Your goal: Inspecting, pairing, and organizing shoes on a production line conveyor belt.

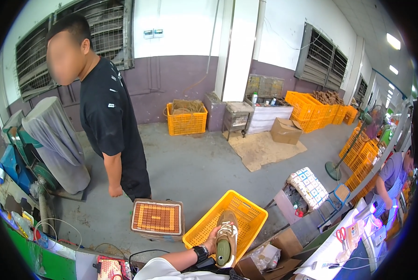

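Note:
My left hand (210,243), with a dark watch on its wrist, comes in from the lower edge and is closed on the side of a shoe (228,227). It is a tan sneaker with pale laces, a green inside and a white sole edge, its toe pointing away from me. Hand and shoe are over a yellow plastic crate (254,211) with perforated walls. No other shoe can be made out in the crate. My right hand is not in view.
Left of the crate stands a low stool (156,217) with a brown checkered top; an open cardboard box (283,245) is at its right. A person in black (111,107) stands at the left. A co-worker (390,179) is beyond the right-hand table (328,247), where red scissors (341,234) lie.

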A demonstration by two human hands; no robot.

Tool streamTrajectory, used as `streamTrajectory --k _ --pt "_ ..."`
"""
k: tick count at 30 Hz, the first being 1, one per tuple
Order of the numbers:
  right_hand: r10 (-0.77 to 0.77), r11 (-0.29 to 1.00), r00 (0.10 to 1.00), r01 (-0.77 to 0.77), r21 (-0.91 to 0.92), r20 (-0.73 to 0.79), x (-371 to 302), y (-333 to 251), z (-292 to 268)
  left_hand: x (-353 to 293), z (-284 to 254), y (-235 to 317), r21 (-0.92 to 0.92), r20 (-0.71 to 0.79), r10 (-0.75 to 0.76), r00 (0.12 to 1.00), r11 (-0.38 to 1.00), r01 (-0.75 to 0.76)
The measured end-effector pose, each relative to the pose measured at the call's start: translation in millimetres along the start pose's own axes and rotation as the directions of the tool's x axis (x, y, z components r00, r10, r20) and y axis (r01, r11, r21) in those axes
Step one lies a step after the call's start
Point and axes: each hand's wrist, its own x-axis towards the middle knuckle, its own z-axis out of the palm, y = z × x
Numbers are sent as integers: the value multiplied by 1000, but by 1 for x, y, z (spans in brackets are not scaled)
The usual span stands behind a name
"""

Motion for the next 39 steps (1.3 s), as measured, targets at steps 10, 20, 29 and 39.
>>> streamTrajectory --k 10,20,29,39 --pt "-72 997 997 72 -1 3 22 31 21 -5 -1 2 -1 24 18 1000 1000 -18" --pt "-113 993 994 113 -34 -2 33 48 28 -9 3 1 39 -18 43 999 998 -42" --pt "-41 999 999 41 -33 18 5 12 10 -9 2 1 39 10 35 999 999 -36" --pt "-109 994 994 109 -27 11 18 28 21 -7 3 -2 20 -81 -51 995 998 52"
